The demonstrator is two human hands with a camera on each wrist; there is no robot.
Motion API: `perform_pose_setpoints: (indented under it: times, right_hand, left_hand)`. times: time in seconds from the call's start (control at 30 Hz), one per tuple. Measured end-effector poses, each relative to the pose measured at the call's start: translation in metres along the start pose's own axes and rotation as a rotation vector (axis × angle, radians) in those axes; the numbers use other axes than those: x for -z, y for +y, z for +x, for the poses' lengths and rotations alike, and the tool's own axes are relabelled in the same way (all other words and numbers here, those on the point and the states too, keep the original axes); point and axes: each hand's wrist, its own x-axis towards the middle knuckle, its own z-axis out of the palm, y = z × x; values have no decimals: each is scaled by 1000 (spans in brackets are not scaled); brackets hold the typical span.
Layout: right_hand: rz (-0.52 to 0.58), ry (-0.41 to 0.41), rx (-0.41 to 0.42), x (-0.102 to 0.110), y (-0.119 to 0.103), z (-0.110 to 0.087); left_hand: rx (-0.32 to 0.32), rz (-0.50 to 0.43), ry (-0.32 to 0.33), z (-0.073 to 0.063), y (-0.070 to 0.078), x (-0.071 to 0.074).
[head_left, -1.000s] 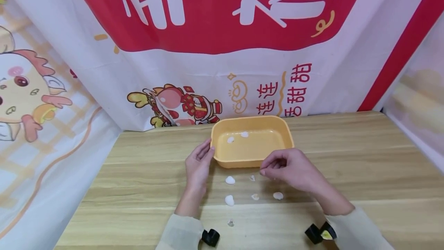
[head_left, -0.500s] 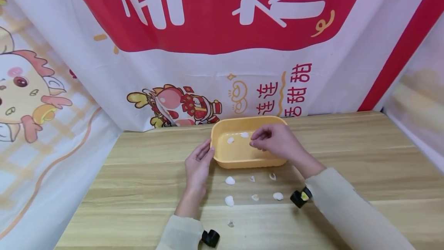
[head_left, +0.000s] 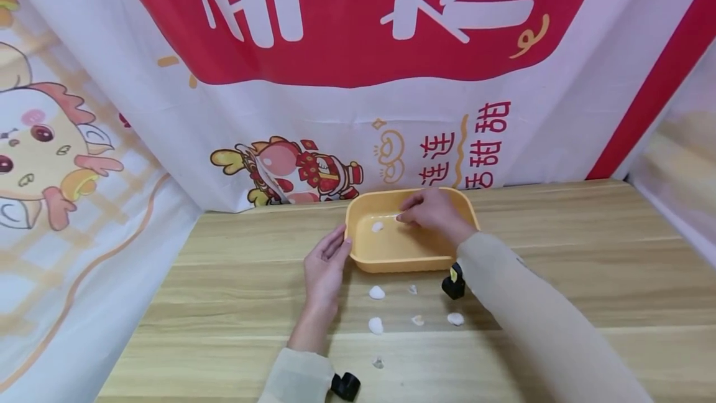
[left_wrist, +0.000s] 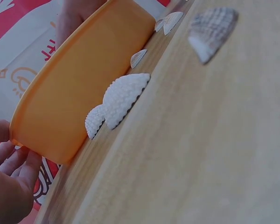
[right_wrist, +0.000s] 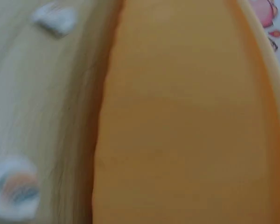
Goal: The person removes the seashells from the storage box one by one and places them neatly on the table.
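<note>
My left hand point(head_left: 324, 269) grips the left end of an orange plastic basin point(head_left: 405, 265), thumb at the rim and fingers against the outer wall, as the left wrist view shows. My right hand point(head_left: 433, 211) reaches inside the basin, its fingertips pinching a small white seashell point(head_left: 398, 217) near the back wall. Another white seashell point(head_left: 377, 227) lies on the basin floor to the left of it. The right wrist view takes in the basin wall point(right_wrist: 177, 116) and none of the hand.
Several seashells lie on the wooden table in front of the basin, among them a white ribbed shell point(left_wrist: 123, 98) and a grey-brown one point(left_wrist: 212, 32). A printed cloth point(head_left: 347, 61) hangs right behind the basin. Black wrist cameras point(head_left: 454, 283) sit at both sleeves.
My right hand has moved from the table in front of the basin to inside it, reaching the back shell. A shell on the table came into sight, then went behind the right wrist. The left hand stays.
</note>
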Motion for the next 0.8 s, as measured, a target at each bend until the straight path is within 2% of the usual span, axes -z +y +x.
perform_pose_setpoints:
  times: [0.17, 0.37, 0.6, 0.8]
  right_hand:
    - [31, 27, -66, -6, 2, 11]
    - [-33, 81, -57, -17, 6, 16]
    - [-3, 112, -53, -22, 10, 19]
    - [23, 95, -79, -23, 13, 22]
  left_hand:
    - [-6, -10, -2, -1, 0, 0]
    - [-18, -11, -10, -3, -1, 1]
    - [-22, -11, -8, -4, 0, 0]
    - [-17, -9, -6, -4, 1, 0]
